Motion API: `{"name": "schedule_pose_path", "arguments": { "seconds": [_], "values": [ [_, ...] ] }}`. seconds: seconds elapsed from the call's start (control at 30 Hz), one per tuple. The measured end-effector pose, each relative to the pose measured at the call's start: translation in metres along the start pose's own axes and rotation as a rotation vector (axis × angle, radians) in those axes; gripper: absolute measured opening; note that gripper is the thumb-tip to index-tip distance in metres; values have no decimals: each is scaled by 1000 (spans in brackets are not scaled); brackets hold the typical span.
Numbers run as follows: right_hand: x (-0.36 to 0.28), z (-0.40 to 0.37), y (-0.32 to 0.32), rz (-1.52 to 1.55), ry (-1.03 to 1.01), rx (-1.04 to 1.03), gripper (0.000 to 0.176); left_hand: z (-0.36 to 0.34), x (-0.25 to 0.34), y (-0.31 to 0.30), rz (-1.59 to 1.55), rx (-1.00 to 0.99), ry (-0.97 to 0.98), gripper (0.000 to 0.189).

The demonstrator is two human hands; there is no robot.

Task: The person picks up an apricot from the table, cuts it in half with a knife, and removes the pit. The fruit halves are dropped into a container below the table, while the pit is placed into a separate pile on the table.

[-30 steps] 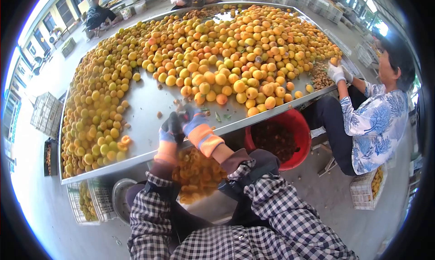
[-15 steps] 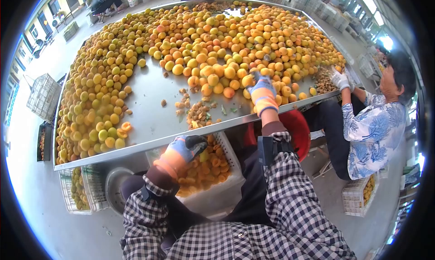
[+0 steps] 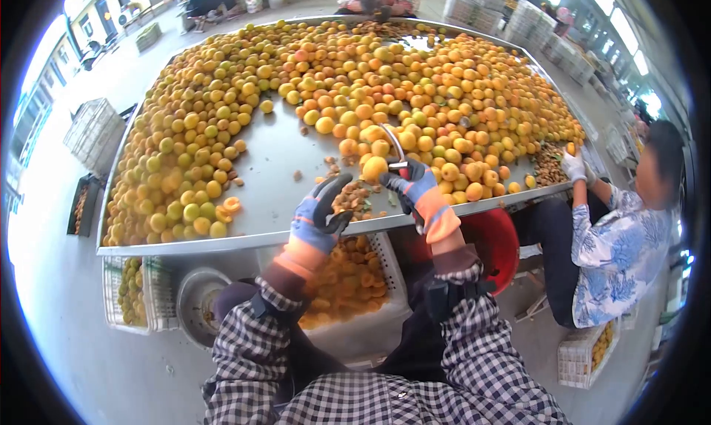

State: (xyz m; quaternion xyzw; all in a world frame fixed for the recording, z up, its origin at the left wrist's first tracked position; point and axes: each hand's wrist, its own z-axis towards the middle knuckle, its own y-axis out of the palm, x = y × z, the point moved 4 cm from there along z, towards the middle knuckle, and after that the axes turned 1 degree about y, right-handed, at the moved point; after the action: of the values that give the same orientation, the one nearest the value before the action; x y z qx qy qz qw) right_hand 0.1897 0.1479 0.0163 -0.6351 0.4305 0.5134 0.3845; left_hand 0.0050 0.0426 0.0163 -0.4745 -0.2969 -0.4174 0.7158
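Note:
Gloved in blue, orange and black, my right hand [image 3: 421, 191] is closed at the metal table's front edge. It holds an orange-yellow apricot [image 3: 374, 168] at its fingertips and a thin curved metal tool [image 3: 392, 137] with a bit of red near the grip. My left hand [image 3: 324, 211], gloved alike, is just left of that apricot, thumb and fingers apart with nothing between them. Loose apricot pits [image 3: 352, 199] lie on the table between the hands. Below sits a white crate of halved apricots [image 3: 348, 280], partly hidden by my left forearm.
Whole apricots [image 3: 196, 128] cover much of the metal table [image 3: 270, 147]. At right a co-worker's gloved hand [image 3: 574, 164] holds an apricot near a pile of pits. A red bucket [image 3: 498, 243] stands under the front edge, a metal basin [image 3: 196, 299] and crates [image 3: 133, 295] at lower left.
My right hand has drawn back from the apricot heap, bringing an apricot toward my left hand. My left hand has risen from over the crate to the table edge and opened. The view has shifted slightly.

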Motion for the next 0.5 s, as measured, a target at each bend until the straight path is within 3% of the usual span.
{"name": "schedule_pose_path", "arguments": {
  "seconds": [0.07, 0.2, 0.27, 0.33, 0.37, 0.47, 0.5],
  "values": [
    [1, -13, 25, 155, 74, -138, 29, 4, 13, -4, 20, 102, 131, 61],
    [-2, -39, 61, 400, 205, -319, 24, 5, 3, -5, -155, 107, 123, 64],
    [3, -40, 70, 515, 228, -384, 25, 5, -1, -6, -73, 119, 143, 66],
    [4, -43, 78, 631, 252, -450, 26, 2, -7, -7, -547, 132, 48, 62],
    [4, -44, 79, 549, 236, -418, 26, -1, 0, -8, -753, 105, -49, 56],
    [15, -35, 78, 426, 192, -446, 24, 0, -9, -14, -571, 152, 27, 54],
    [16, -30, 77, 242, -116, -252, 24, 1, -10, -17, -533, 164, 27, 52]
  ]
}}
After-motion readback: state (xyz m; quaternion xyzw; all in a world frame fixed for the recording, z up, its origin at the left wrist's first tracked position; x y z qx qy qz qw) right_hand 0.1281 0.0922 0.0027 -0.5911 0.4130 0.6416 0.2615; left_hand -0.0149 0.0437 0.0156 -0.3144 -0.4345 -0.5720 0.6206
